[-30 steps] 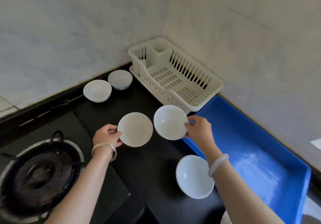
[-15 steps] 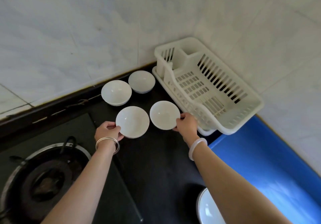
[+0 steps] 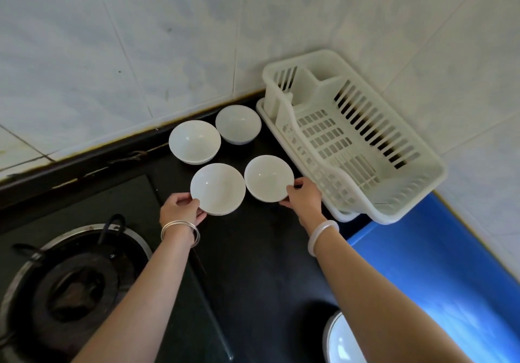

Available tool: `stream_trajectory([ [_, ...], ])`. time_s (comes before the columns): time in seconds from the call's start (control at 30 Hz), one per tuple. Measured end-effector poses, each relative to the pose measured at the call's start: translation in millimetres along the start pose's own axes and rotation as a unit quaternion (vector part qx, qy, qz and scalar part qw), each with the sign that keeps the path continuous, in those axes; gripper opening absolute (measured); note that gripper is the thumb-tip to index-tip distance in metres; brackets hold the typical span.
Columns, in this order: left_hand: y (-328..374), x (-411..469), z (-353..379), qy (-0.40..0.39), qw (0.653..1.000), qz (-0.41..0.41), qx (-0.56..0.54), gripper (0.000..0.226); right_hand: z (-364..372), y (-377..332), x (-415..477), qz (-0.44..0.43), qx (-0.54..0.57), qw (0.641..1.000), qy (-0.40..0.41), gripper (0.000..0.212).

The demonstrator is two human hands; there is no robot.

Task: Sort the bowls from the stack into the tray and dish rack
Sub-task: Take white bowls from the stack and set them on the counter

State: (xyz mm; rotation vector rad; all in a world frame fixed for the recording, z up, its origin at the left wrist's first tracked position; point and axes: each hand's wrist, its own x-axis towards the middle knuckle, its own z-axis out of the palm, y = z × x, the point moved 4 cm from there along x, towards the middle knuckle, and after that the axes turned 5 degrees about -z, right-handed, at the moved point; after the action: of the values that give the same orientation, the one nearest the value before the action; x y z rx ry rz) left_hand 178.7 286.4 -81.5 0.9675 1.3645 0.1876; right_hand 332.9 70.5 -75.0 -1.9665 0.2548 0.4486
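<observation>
My left hand [image 3: 181, 210] grips the near rim of a white bowl [image 3: 217, 188] low over the black counter. My right hand [image 3: 304, 199] grips the rim of a second white bowl [image 3: 268, 178] just to its right, close to the dish rack. Two more white bowls [image 3: 194, 141] [image 3: 238, 124] sit on the counter behind them, by the wall. The white slotted dish rack [image 3: 416, 193] stands in the corner with nothing in it. The blue tray [image 3: 439, 264] lies to the right. Another white bowl [image 3: 342, 343] shows partly at the bottom, under my right forearm.
A gas burner with a black pan support [image 3: 70, 281] fills the lower left. Tiled walls [image 3: 140, 39] close off the back and right. The black counter [image 3: 261, 264] runs between the burner and the tray.
Both hands carried their bowls away from me toward the two bowls at the wall and lowered them to the counter. The view swung left, so the rack and tray shifted right.
</observation>
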Motion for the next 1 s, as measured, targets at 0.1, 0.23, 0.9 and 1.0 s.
stream_trajectory([
  [0.1, -9, -9, 2, -0.017, 0.999, -0.024, -0.02, 0.03, 0, 3, -4, 0.02, 0.05, 0.998, -0.012, 0.031],
  [0.23, -23, -21, 8, -0.062, 0.99, -0.073, -0.107, 0.041, 7, 11, -10, 0.071, 0.146, 0.987, -0.008, 0.046],
  [0.9, -18, -20, 13, -0.016, 0.979, -0.099, -0.176, 0.034, 36, -15, 8, 0.072, 0.195, 0.978, -0.008, 0.044],
  [1.0, -19, -19, 13, -0.008, 0.98, -0.091, -0.176, 0.035, 35, -15, 6, 0.076, 0.193, 0.978, -0.033, 0.045],
])
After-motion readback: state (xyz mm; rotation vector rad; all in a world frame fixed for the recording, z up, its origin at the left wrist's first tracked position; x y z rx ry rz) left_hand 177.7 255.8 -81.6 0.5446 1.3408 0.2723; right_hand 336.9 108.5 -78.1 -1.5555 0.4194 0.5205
